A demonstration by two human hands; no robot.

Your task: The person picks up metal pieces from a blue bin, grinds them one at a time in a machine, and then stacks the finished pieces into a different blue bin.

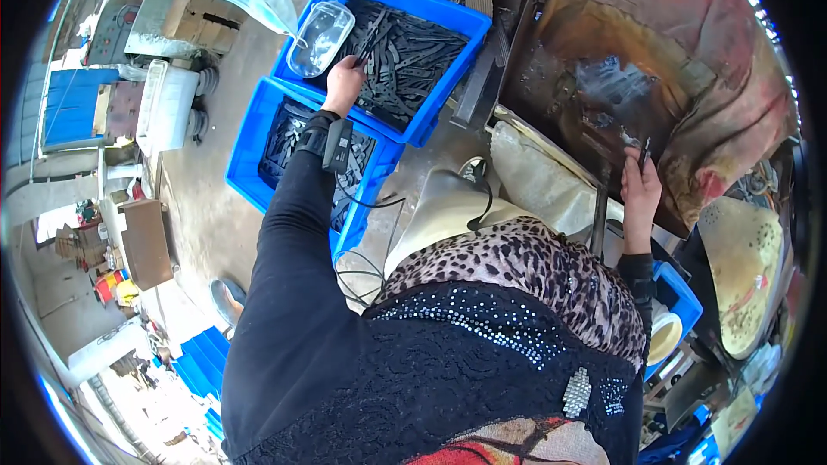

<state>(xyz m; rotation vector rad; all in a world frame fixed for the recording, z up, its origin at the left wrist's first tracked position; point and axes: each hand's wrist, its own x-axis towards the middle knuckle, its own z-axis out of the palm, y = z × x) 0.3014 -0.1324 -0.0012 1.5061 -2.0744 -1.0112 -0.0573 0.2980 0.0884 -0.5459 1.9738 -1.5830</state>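
My left hand (345, 86) reaches into the upper blue crate (297, 2). Its fingers are closed on a few thin dark strips (369, 41), just above a heap of similar black strips (422, 56). A clear plastic tub (320, 39) rests at the crate's left side, close to that hand. On the right, my right hand (640, 194) is closed at the near edge of a stained brown work surface (560, 60). A small dark narrow piece (646, 148) sticks up from its fingertips; its kind is too small to make out.
A lower blue crate (245, 151) with more dark strips sits partly under the upper one. Reddish-brown cloth (741, 77) drapes over the work surface. A cable (370, 202) hangs by my left forearm. At right are a spotted pale board (741, 267) and another blue bin (685, 297).
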